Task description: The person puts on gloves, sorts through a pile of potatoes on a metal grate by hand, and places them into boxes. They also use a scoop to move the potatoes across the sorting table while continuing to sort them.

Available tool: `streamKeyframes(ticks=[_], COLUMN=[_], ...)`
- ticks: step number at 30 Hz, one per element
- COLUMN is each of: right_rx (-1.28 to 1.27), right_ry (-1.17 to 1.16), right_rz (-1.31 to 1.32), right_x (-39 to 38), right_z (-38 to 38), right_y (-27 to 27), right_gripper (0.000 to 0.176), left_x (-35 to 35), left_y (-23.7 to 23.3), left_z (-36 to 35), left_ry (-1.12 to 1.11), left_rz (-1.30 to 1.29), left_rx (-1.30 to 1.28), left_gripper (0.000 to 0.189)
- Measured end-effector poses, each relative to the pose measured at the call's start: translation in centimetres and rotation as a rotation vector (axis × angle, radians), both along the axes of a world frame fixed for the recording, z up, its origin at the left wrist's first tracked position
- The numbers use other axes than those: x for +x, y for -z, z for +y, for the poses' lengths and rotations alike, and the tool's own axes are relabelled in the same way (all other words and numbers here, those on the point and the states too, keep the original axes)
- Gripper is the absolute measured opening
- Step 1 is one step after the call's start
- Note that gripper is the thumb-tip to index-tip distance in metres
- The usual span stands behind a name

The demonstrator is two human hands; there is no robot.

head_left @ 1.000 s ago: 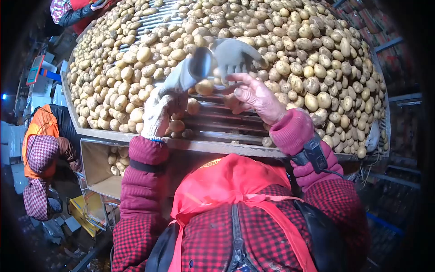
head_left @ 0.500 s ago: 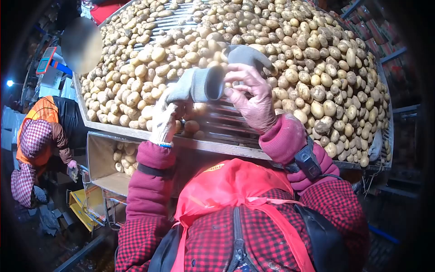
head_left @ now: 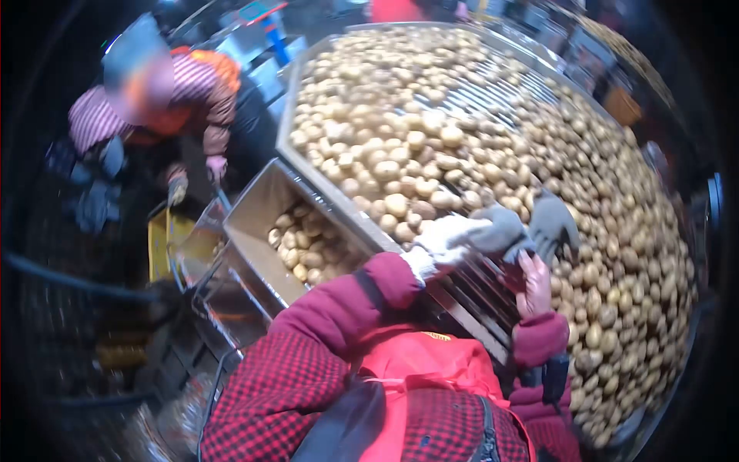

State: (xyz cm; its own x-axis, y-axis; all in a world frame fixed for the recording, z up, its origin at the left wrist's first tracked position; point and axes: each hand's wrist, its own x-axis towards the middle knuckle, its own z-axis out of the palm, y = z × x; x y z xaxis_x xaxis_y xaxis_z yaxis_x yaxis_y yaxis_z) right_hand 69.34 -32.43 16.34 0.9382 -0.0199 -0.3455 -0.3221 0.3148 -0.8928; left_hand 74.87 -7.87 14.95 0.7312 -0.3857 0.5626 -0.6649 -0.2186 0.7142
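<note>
My left hand [head_left: 446, 245], in a white knitted glove, is closed on a loose grey work glove [head_left: 551, 223] above the near edge of the potato table. The loose glove's fingers point away to the right. My right hand [head_left: 533, 286] is bare, its fingers closed at the grey glove's cuff; blur hides exactly how they grip it. Beneath both hands are metal bars [head_left: 489, 289] and a heap of potatoes [head_left: 608, 308].
The table's metal rim [head_left: 339, 202] runs diagonally in front of me. Left of it stands a cardboard-lined bin [head_left: 262, 212] with potatoes in it. A co-worker in an orange vest [head_left: 158, 127] bends near a yellow crate [head_left: 160, 246]. More bars [head_left: 493, 92] show at the back.
My view has swung left, bringing the co-worker and bin further into sight. The grey glove's cuff, earlier held open towards my right hand, is now down at my right fingers.
</note>
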Motion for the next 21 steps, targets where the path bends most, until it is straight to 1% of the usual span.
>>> streamKeyframes(ticks=[2, 3, 4, 5, 6, 7, 8, 9, 10, 11, 12, 13, 15, 16, 17, 18, 19, 20, 21], right_rx=[0.091, 0.132, 0.163, 0.194, 0.227, 0.256, 0.289, 0.425, 0.481, 0.537, 0.503, 0.471, 0.432, 0.386, 0.338, 0.280, 0.272, 0.256, 0.231], right_ry=[-0.023, -0.042, -0.027, -0.007, 0.010, 0.054, 0.095, 0.045, 0.038, 0.032, 0.022, 0.014, 0.015, -0.034, -0.063, -0.053, -0.102, -0.134, -0.088], right_rz=[0.042, 0.046, 0.031, 0.023, 0.010, -0.032, -0.072, -0.043, -0.017, 0.010, -0.026, -0.064, -0.116, -0.116, -0.125, -0.141, -0.140, -0.135, -0.107], right_x=[0.0, 0.1, 0.0, 0.2, 0.1, 0.0, 0.2, 0.5, 0.5, 0.5, 0.6, 0.8, 0.7, 0.4, 0.0, -0.6, -0.8, -1.1, -1.1], right_z=[-0.3, -1.0, -0.9, -0.7, -0.6, -1.0, -1.6, -1.7, -2.4, -3.2, -3.5, -3.7, -4.9, -4.2, -2.0, -0.4, -0.1, -0.2, 1.1], right_y=[1.2, 2.1, 2.1, 2.3, 2.3, 3.1, 3.8, 3.0, 2.9, 2.9, 3.3, 3.6, 5.2, 4.2, 1.7, -0.2, -0.3, -0.5, -1.9], right_gripper=[0.029, 0.032, 0.034, 0.036, 0.038, 0.040, 0.042, 0.042, 0.043, 0.045, 0.046, 0.047, 0.051, 0.052, 0.053, 0.054, 0.055, 0.056, 0.046], left_x=[-0.1, 0.4, 0.4, 0.4, 0.2, 0.5, 0.4, 0.6, 0.6, 0.7, 1.2, 1.4, 1.8, 2.1, 1.5, 2.0, 3.3, 1.9, 2.7], left_y=[-0.9, -1.4, -0.9, -0.4, -1.0, -0.4, 0.2, -0.7, -1.4, -0.3, 1.7, 2.2, 2.8, 2.5, -1.3, 0.6, 3.5, 0.5, 0.0], left_z=[0.1, 0.4, 0.5, 0.6, 0.8, 0.8, 1.2, 1.8, 2.2, 1.9, 1.1, 0.7, 0.5, 0.4, 1.5, 2.3, 2.0, 3.0, 3.1], left_ry=[-0.005, 0.130, 0.130, 0.116, 0.099, 0.066, 0.040, 0.029, 0.021, -0.020, -0.059, -0.096, -0.132, -0.139, -0.189, -0.217, -0.303, -0.272, -0.207], left_rz=[0.012, 0.196, 0.126, 0.119, 0.106, -0.016, -0.050, 0.021, 0.100, 0.088, 0.072, 0.056, 0.108, 0.133, 0.212, 0.069, 0.039, 0.077, 0.191], left_rx=[0.155, 0.266, 0.207, 0.225, 0.246, 0.151, 0.093, 0.225, 0.352, 0.389, 0.425, 0.463, 0.473, 0.477, 0.616, 0.443, 0.476, 0.373, 0.367], left_gripper=[0.054, 0.064, 0.066, 0.067, 0.067, 0.068, 0.067, 0.063, 0.058, 0.053, 0.048, 0.043, 0.034, 0.030, 0.030, 0.037, 0.041, 0.054, 0.057])
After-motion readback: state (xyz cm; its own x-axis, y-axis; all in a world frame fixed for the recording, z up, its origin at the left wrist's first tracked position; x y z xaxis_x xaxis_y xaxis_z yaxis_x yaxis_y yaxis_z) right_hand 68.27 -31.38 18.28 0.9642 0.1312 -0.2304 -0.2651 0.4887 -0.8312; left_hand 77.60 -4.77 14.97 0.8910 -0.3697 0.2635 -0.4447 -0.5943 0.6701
